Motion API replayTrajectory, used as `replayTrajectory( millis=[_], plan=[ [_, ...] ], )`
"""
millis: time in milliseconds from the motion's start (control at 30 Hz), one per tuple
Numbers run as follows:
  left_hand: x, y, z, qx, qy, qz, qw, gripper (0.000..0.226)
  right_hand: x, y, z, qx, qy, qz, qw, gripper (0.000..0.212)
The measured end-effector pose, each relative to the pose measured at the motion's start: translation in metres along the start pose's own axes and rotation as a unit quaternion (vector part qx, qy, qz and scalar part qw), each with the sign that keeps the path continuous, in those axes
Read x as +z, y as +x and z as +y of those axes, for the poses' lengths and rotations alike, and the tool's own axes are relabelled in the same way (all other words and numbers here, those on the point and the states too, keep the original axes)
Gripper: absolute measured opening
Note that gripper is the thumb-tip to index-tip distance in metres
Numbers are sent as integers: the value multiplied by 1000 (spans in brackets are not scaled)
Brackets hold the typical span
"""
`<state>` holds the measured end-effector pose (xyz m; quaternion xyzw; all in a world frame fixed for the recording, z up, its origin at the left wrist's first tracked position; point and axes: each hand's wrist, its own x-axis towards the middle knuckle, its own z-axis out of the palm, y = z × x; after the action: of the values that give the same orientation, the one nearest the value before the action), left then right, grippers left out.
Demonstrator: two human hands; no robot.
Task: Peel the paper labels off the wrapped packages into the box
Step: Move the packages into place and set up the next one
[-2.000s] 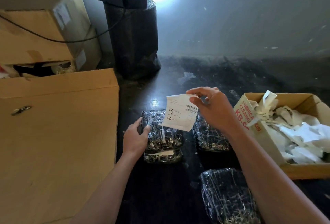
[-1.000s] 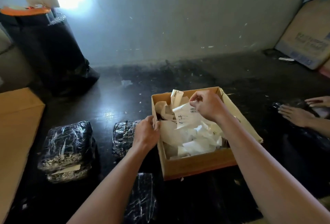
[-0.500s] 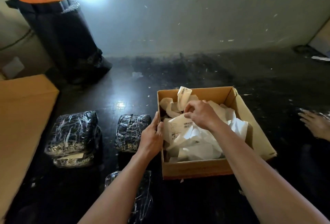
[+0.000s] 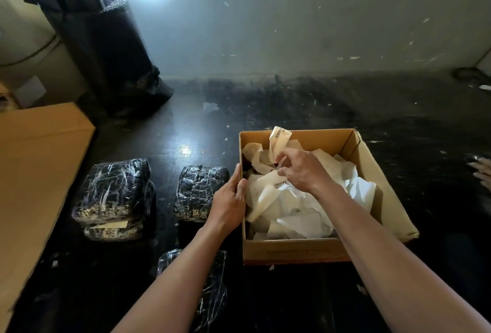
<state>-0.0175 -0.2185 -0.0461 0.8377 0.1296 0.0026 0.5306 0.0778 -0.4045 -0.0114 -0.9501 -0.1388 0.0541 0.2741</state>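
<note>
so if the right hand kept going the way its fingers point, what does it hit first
Probably the curled barcode label standing up just past the right hand, then the box far wall; depth is hard to judge.

It looked like a storeroom. Left of the cardboard box [image 4: 297, 250] lay wrapped packages [image 4: 114, 191], with bigger cartons [image 4: 34, 173] beyond them.

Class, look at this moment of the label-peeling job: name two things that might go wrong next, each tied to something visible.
1. The sticky paper label may cling to the right hand instead of dropping into the brown cardboard box.
2. The box is heaped with crumpled white labels; more could spill onto the dark floor, though the left hand steadies its wall.
</note>
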Motion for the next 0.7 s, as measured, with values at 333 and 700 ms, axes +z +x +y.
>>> replayTrajectory(
  millis=[333,700],
  plan=[
    [-4,0,2,7,7,-17,1000,51,1,8,3,-7,-20,32,999,9],
    [-3,6,-3,9,-11,-35,999,61,-10,7,0,-16,-37,35,999,16]
  ],
)
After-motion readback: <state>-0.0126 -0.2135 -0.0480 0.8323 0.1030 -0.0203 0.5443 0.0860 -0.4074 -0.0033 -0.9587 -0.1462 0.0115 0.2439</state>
